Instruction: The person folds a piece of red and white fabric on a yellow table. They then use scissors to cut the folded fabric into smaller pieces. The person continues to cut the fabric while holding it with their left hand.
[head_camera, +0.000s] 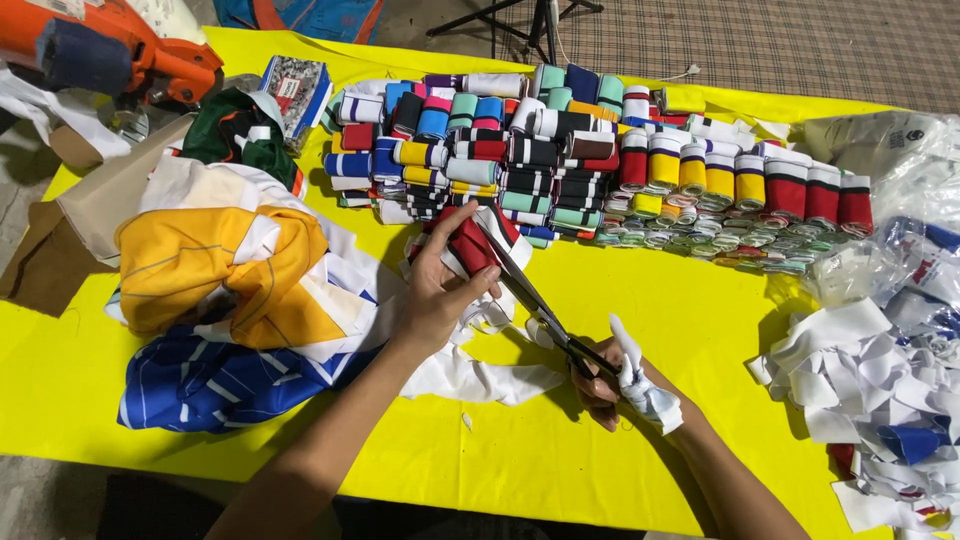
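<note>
My left hand (435, 290) pinches a folded red, white and black ribbed fabric piece (478, 238) above the yellow table cover (560, 440). My right hand (605, 385), with white cloth wrapped around its fingers, grips the handles of long dark scissors (530, 295). The blades run up and left along the fabric piece, reaching its upper edge. White fabric trimmings (480, 375) lie under and between my hands.
Rows of folded striped ribbed pieces (560, 150) in many colours fill the far middle. A heap of yellow, white and blue garments (235, 300) lies at the left. White and blue scraps (880, 390) and plastic bags (880, 150) sit at the right. An orange tool (110, 45) rests far left.
</note>
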